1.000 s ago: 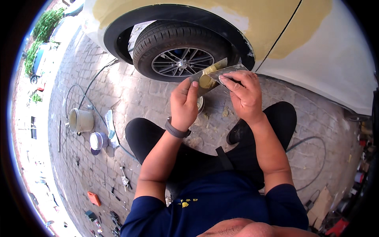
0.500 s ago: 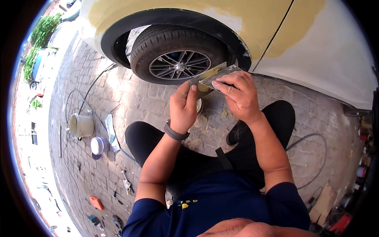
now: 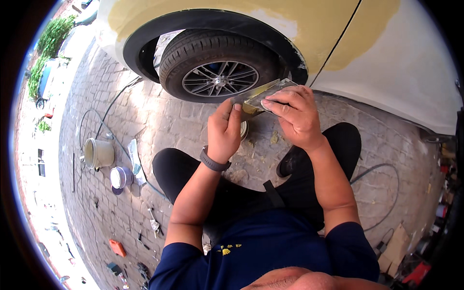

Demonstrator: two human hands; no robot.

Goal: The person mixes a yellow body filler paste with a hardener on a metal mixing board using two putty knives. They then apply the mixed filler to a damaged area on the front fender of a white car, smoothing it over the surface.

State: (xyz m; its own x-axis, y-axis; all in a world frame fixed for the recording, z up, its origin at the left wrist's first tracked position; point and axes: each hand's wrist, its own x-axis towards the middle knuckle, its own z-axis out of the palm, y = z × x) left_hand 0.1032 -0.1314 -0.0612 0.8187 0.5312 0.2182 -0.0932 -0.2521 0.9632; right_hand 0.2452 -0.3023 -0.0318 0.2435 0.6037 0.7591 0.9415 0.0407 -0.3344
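My left hand [image 3: 225, 129] grips a flat grey metal putty board [image 3: 239, 98] at its near end, thumb on top. Yellow putty [image 3: 261, 90] is smeared over the board's face. My right hand [image 3: 297, 117] pinches a flat putty scraper [image 3: 279, 90], which lies against the board and covers much of its far part. Pale filler coats the scraper's edge and my right fingertips. Both tools are in front of the car wheel [image 3: 220, 81]. Beneath my hands, partly hidden, stands a round open can [image 3: 244, 129].
Above is a car body panel [image 3: 333, 29] with yellow filler patches and a black wheel-arch trim [image 3: 212, 17]. On the paving at left stand a bucket [image 3: 99, 153] and a white tub [image 3: 121, 177]. A hose [image 3: 116, 101] runs past them; scattered tools and an orange box [image 3: 117, 248] lie nearer.
My right hand has shifted slightly to the right, and the scraper has turned a little and now covers more of the board's far end. My left hand has stayed in place.
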